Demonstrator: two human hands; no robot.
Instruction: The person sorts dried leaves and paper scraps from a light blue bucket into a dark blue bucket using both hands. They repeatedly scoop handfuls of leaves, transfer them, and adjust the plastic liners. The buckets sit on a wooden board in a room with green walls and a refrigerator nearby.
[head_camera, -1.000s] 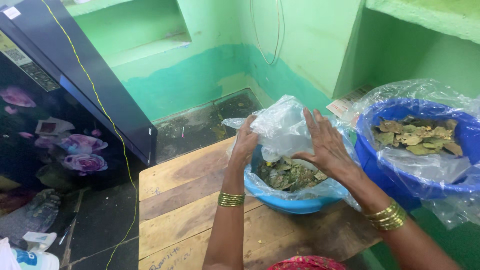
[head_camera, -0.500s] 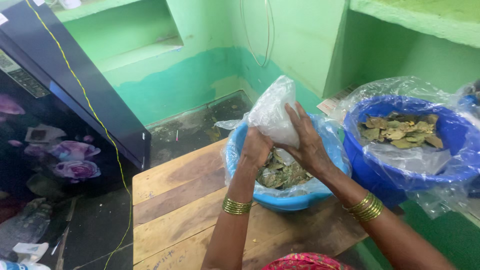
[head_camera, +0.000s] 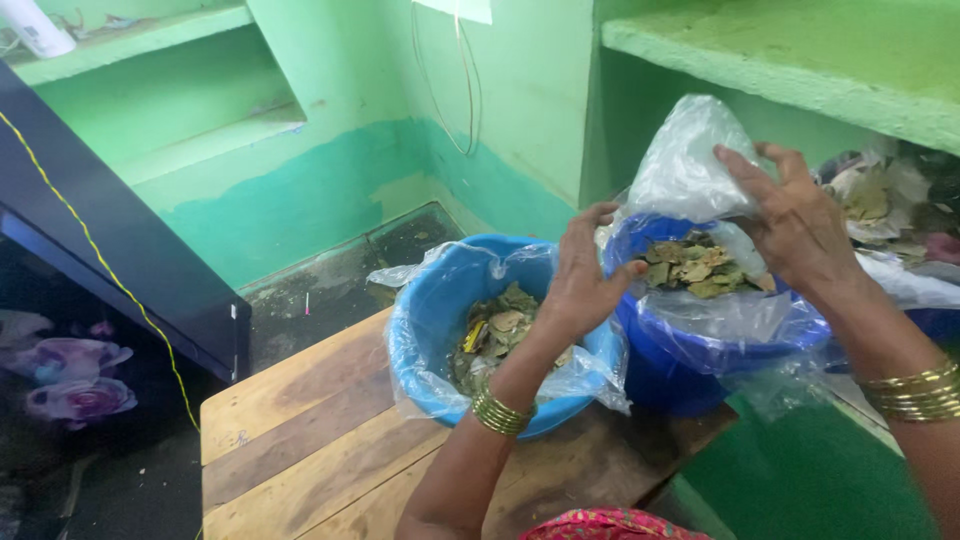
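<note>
My right hand (head_camera: 795, 225) grips a crumpled clear plastic bag (head_camera: 685, 165) and holds it up above the dark blue bucket (head_camera: 690, 365), which is lined with clear plastic and filled with dried leaves (head_camera: 700, 268). My left hand (head_camera: 582, 280) hovers with fingers apart between the two containers, just left of the bag, over the right rim of the light blue tub (head_camera: 430, 330). That tub is also lined with plastic and holds dried leaves and scraps (head_camera: 498, 335). Gold bangles sit on both wrists.
The tub stands on a wooden plank table (head_camera: 290, 440). A dark cabinet (head_camera: 110, 250) with a yellow cord stands at the left. Green walls and a green shelf (head_camera: 800, 60) close in behind. More leaf scraps (head_camera: 885, 195) lie at the far right.
The bag has been lifted out of the light blue tub and carried right, above the dark blue bucket. My left hand has let go of it and trails behind.
</note>
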